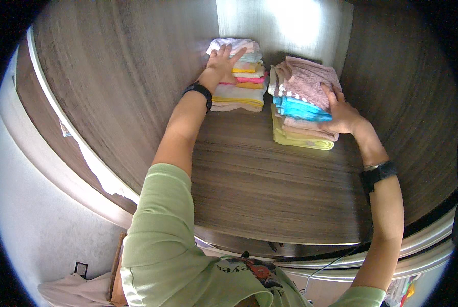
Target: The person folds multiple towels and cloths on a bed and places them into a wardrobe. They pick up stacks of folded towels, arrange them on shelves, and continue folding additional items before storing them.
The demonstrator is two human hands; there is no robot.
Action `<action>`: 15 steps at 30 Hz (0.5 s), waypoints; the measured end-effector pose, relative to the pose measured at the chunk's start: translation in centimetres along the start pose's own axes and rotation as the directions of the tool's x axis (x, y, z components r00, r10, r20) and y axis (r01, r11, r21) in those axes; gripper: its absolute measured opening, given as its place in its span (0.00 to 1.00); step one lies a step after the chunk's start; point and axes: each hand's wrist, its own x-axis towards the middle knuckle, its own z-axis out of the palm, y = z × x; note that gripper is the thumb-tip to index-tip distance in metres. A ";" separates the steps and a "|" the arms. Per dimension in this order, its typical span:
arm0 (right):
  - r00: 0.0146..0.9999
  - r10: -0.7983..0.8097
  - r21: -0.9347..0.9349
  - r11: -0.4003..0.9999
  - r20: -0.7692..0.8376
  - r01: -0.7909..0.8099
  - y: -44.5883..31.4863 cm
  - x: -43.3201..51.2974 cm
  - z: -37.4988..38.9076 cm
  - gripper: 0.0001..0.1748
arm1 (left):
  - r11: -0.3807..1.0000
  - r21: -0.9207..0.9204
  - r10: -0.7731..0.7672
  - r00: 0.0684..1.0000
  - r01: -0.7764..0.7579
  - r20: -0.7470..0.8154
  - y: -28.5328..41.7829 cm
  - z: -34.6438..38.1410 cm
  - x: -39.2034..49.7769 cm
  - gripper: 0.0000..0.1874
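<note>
Two stacks of folded cloths stand at the back of a wood-grain cabinet shelf (252,184). My left hand (224,66) rests with spread fingers against the front of the left stack (240,96), which has lilac, white, yellow and pink layers. On the right stack, a mauve terry towel (309,78) lies on top. Below it come a bright blue cloth (300,109), a pinkish folded cloth (309,128) and a yellow-green cloth (303,142). My right hand (342,113) touches the right side of this stack, fingers apart. Neither hand grips a cloth.
Wood-grain side walls (117,76) (401,96) enclose the shelf, with a pale back panel (286,27) behind. The shelf's front edge (290,240) runs close to my body. A thin cable (328,264) hangs near my right arm. Metal door tracks (417,245) lie at lower right.
</note>
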 end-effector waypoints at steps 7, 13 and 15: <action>0.996 0.086 -0.180 0.980 -0.018 -0.088 -1.7 -0.9 -2.4 0.57 | 0.989 -0.148 -0.004 0.998 0.014 0.066 -0.2 -1.7 0.8 0.56; 0.902 -0.346 0.583 0.689 -0.258 0.431 -8.7 -2.3 -6.3 0.33 | 0.921 -0.376 -0.088 0.994 0.107 0.066 -1.0 -3.8 3.4 0.52; 0.925 -0.358 0.769 0.553 -0.128 0.321 -13.3 -1.2 -4.4 0.32 | 0.891 -0.420 -0.139 0.984 0.172 0.108 -1.5 -3.9 4.3 0.51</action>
